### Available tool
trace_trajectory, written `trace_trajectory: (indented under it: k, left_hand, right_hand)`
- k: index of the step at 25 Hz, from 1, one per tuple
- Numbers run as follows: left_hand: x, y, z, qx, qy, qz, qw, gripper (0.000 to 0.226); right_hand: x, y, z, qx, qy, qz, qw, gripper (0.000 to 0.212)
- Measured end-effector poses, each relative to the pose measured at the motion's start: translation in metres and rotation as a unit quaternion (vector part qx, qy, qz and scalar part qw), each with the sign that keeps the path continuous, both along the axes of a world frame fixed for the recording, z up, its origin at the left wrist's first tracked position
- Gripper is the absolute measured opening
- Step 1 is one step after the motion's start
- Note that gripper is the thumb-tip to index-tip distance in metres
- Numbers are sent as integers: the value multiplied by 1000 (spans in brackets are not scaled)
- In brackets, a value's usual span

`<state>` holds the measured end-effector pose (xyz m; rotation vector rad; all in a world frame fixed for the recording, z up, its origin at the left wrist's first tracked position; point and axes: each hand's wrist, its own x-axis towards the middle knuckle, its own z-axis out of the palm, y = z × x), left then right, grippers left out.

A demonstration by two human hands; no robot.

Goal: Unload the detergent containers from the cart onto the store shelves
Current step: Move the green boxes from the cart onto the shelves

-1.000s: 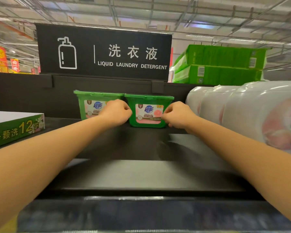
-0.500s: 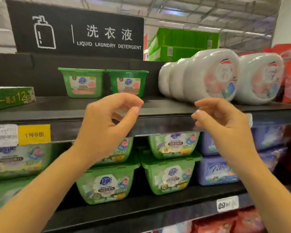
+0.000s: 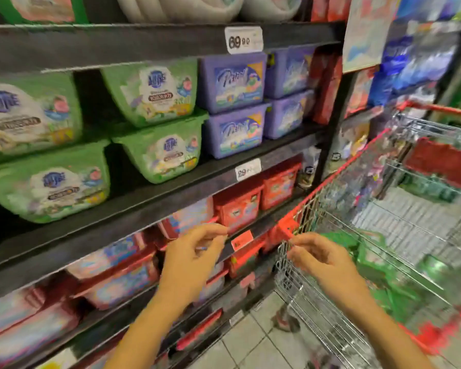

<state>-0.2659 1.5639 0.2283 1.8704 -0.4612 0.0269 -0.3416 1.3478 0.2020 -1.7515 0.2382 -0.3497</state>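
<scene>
While your hands are both up in front of you, neither one holds anything. Your left hand (image 3: 190,258) sits before the lower shelf edge (image 3: 144,206), fingers loosely curled and thumb close to the forefinger, with nothing between them. Your right hand (image 3: 324,258) is shaped the same way, its fingertips right at the near corner of the cart (image 3: 284,229); motion blur hides whether they touch the wire. The green detergent containers (image 3: 370,251) lie inside the cart's wire basket, just beyond your right hand, smeared by blur. To your left, green tubs (image 3: 157,153) stand stacked two high on the middle shelf, with purple tubs (image 3: 234,129) stacked just beside them on the right. One level down, red tubs (image 3: 240,211) fill the row behind your left hand. A white price tag (image 3: 244,39) is on the upper shelf edge and another tag (image 3: 247,169) on the edge below the purple tubs. Pale floor tiles (image 3: 250,342) show between the shelving and the cart.
</scene>
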Motion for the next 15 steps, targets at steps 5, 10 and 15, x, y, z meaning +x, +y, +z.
trace_trajectory:
  k: [5, 10, 15]
  left_hand:
    - [-61, -68, -64, 60, 128, -103, 985, 21]
    - [-129, -140, -108, 115, 189, -165, 961, 18]
    - [-196, -224, -132, 115, 228, -164, 953, 24]
  right_hand:
    - [-89, -43, -53, 40, 94, -87, 991, 30]
    - [-171, -106, -78, 61, 169, -109, 978, 25]
    - [-255, -186, -80, 48, 228, -104, 967, 24]
